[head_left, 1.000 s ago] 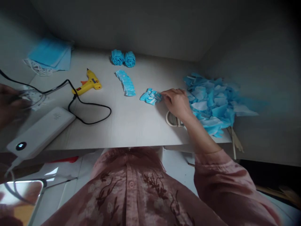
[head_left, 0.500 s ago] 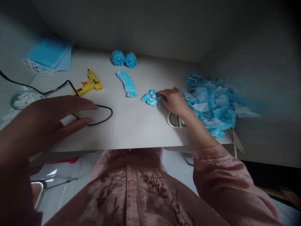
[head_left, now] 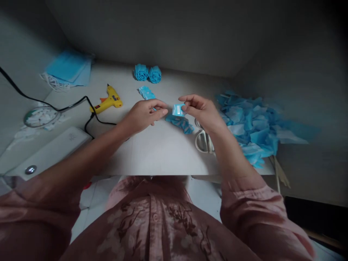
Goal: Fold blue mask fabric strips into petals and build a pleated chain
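Observation:
Between thumb and fingers, my right hand [head_left: 202, 110] holds a small folded blue piece [head_left: 178, 110] with a white strip on it. Just left of that piece is my left hand [head_left: 146, 115], its thumb and fingertips close together; whatever they pinch, if anything, is too small to make out. A group of small blue folded pieces [head_left: 183, 125] lies on the table under the held piece. Behind my left hand, a pleated blue row [head_left: 146, 92] is partly hidden. Two blue rolled flowers [head_left: 148, 73] stand farther back.
A yellow glue gun [head_left: 108, 99] with a black cable, blue masks [head_left: 67, 67], a dish of white bits [head_left: 40, 116] and a white device [head_left: 62, 148] are on the left. Scissors [head_left: 203, 141] lie near my right wrist, beside a heap of blue scraps [head_left: 250, 119].
My right hand has lifted a blue piece from the small group. My left hand has moved right from over the cable to beside that piece. The view has shifted slightly.

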`<state>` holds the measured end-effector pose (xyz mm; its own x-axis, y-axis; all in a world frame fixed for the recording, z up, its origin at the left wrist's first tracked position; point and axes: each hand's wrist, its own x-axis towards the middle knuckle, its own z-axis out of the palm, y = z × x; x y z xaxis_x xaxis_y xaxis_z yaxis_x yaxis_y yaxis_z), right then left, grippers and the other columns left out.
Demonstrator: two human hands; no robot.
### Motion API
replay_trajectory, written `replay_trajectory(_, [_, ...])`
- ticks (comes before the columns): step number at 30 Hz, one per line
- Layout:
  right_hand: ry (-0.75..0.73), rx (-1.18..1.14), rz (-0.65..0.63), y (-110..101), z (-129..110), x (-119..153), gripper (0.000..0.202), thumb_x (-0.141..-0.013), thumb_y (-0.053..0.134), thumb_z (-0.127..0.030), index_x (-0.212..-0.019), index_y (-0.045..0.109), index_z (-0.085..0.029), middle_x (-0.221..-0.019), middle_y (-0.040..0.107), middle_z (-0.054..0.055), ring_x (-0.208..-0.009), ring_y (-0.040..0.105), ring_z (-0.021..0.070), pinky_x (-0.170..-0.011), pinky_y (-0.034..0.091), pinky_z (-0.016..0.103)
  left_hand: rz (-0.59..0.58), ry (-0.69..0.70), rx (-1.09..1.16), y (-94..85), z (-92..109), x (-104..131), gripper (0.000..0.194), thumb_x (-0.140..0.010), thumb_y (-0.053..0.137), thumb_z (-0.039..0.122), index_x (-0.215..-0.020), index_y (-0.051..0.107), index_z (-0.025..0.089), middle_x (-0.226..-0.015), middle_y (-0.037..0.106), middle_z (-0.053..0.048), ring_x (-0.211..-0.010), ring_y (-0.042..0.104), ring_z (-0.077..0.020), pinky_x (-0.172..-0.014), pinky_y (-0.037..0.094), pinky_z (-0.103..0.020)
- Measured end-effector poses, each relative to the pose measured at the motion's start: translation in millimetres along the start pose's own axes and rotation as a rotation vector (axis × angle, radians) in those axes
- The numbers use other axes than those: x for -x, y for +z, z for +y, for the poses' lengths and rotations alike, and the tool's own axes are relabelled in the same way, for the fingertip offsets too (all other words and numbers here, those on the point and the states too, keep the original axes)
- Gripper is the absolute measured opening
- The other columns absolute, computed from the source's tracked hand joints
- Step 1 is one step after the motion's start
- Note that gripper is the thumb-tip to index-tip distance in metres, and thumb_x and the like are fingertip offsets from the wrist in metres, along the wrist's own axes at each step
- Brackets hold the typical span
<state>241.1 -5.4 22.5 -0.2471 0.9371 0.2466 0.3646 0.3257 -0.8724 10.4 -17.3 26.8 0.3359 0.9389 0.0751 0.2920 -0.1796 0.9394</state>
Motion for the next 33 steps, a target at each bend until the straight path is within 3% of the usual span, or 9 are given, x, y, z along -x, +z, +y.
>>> replay_trajectory(3, [0.006,-0.096,-0.015,9.1,0.5,-6.8,0.035,-0.082,0.072,-0.042,-0.111,0.07,-0.022,-0.08,0.06,0.0,-0.072,0.055,0.0137,-0.069,0.05,0.029,-0.03,-0.092,0.179,4.9,-7.0,-8.6,0.026,-0.086,0.069,0.035,-0.102,0.07,0.015,-0.083,0.069,-0.004,-0.061,0.058,-0.0092,-0.049,0.044,-0.018])
replay_trajectory(7, [-0.013,-0.137,-0.048,17.4,-4.4,-12.9,0.037,-0.081,0.074,-0.042,-0.111,0.07,-0.022,-0.081,0.059,0.0,-0.073,0.055,0.0131,-0.07,0.05,0.028,-0.088,-0.168,0.292,6.2,-8.5,-13.1,0.02,-0.085,0.069,0.033,-0.084,0.066,0.014,-0.083,0.069,-0.006,-0.06,0.058,-0.0084,-0.047,0.044,-0.017])
replay_trajectory(14, [0.082,-0.293,-0.086,24.8,-11.0,-23.0,0.041,-0.084,0.069,-0.053,-0.112,0.068,-0.023,-0.093,0.066,0.001,-0.085,0.061,0.0146,-0.083,0.053,0.032,0.093,-0.131,0.308,-3.3,-8.3,-14.7,0.013,-0.084,0.067,0.025,-0.078,0.063,0.014,-0.072,0.067,-0.003,-0.054,0.053,-0.0063,-0.046,0.04,-0.016])
replay_trajectory(19, [0.1,-0.259,-0.146,34.7,-10.4,-22.7,0.041,-0.075,0.076,-0.057,-0.089,0.067,-0.02,-0.079,0.061,-0.001,-0.073,0.053,0.0125,-0.069,0.046,0.027,0.163,-0.131,0.311,-2.4,-5.6,-7.5,0.013,-0.083,0.063,0.022,-0.073,0.061,0.015,-0.067,0.063,0.0,-0.051,0.049,-0.005,-0.046,0.038,-0.017])
replay_trajectory(24, [0.104,-0.184,-0.134,46.9,-5.5,-13.5,0.042,-0.074,0.076,-0.056,-0.068,0.055,-0.02,-0.064,0.047,-0.005,-0.061,0.037,0.0095,-0.059,0.032,0.026,0.128,-0.137,0.308,3.8,-16.8,-2.6,0.016,-0.084,0.063,0.022,-0.07,0.059,0.016,-0.061,0.057,0.002,-0.048,0.046,-0.0046,-0.046,0.037,-0.017])
replay_trajectory(29, [0.072,-0.114,-0.093,49.2,-1.0,-8.5,0.035,-0.08,0.071,-0.049,-0.07,0.056,-0.019,-0.065,0.046,-0.004,-0.063,0.038,0.0105,-0.062,0.032,0.026,0.078,-0.184,0.379,5.5,-22.8,-1.1,0.015,-0.085,0.06,0.023,-0.072,0.058,0.016,-0.064,0.057,0.001,-0.05,0.049,-0.0056,-0.047,0.04,-0.018])
replay_trajectory(33, [0.083,-0.113,-0.092,50.5,0.6,-6.8,0.036,-0.081,0.069,-0.052,-0.071,0.057,-0.02,-0.066,0.048,-0.003,-0.065,0.04,0.0117,-0.063,0.033,0.026,0.031,-0.228,0.467,5.5,-20.7,-1.3,0.019,-0.087,0.06,0.032,-0.079,0.06,0.016,-0.073,0.061,-0.002,-0.057,0.056,-0.009,-0.046,0.042,-0.02])
